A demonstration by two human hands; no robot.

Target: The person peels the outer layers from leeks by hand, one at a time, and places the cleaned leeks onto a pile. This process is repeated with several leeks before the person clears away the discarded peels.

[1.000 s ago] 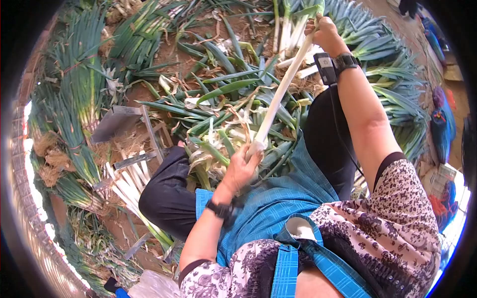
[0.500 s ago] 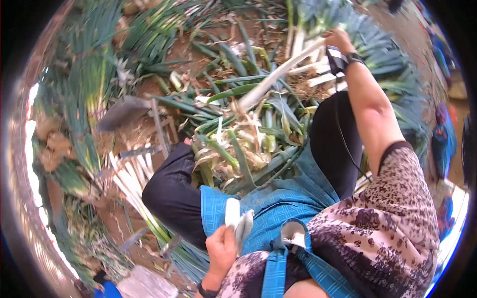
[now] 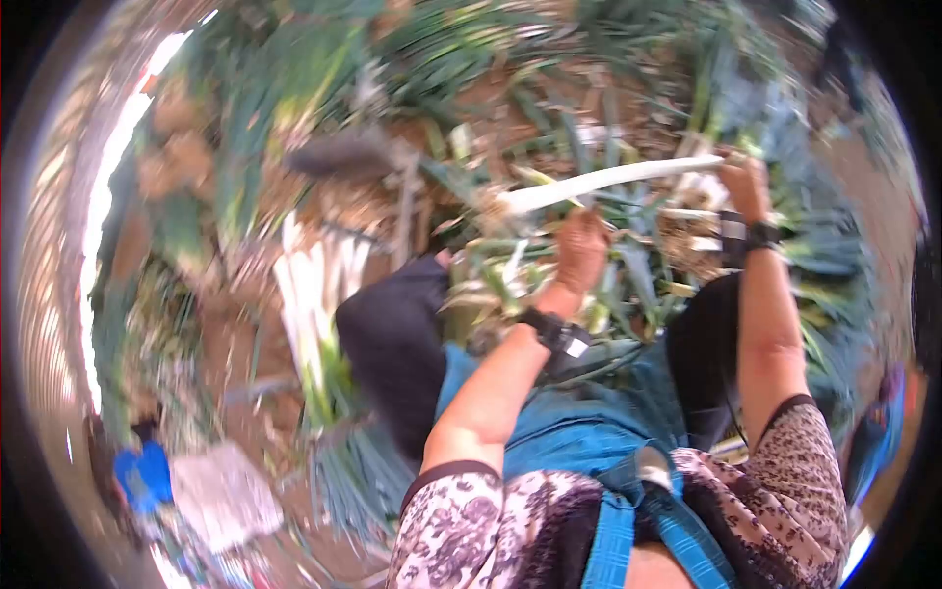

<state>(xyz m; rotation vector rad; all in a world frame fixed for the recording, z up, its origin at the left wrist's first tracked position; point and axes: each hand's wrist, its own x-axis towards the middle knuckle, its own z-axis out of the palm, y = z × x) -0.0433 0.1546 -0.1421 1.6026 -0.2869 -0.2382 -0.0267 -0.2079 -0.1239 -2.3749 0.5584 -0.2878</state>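
Observation:
My right hand (image 3: 746, 187) is closed round the upper end of a long white leek (image 3: 628, 178), which lies nearly level across the view with its rooty end to the left. Just below the stalk is my left hand (image 3: 583, 245), its fingers bent and blurred; whether they touch the leek or hold anything is unclear. Under both hands, loose green leaves and pale peelings (image 3: 510, 265) are heaped between my knees. More white leek ends with roots (image 3: 692, 236) lie beside my right wrist.
White-stemmed leeks (image 3: 319, 294) lie left of my knee. A dark blade-like object (image 3: 339, 154) on a post (image 3: 404, 211) stands beyond it. Leek bundles (image 3: 245, 128) are at upper left, a pale sheet (image 3: 224, 496) and blue item (image 3: 143, 476) at lower left.
My left hand has moved from my lap up to the leek, and the white piece it held no longer shows. The leek has swung from slanting to nearly level. The camera view has shifted.

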